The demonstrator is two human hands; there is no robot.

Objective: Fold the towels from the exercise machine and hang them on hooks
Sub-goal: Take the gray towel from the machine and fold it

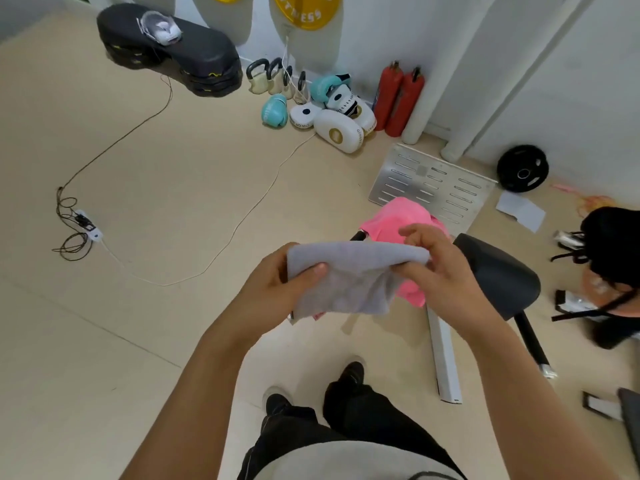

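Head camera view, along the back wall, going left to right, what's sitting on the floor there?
Black step platform → kettlebells → teal boxing gloves and white punch pads → red fire extinguishers → black weight plate.

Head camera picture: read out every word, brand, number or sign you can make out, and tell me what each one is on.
"TTNESS" reads on the yellow round sign on the wall, its start cut off by the frame's top edge.
White punch mitt: gold round logo and dark side lettering, too blurred to read.
Small round pad: edge lettering, too small to read.
Teal boxing glove: faint print, unreadable.
Grey towel and pink towel: no text visible.
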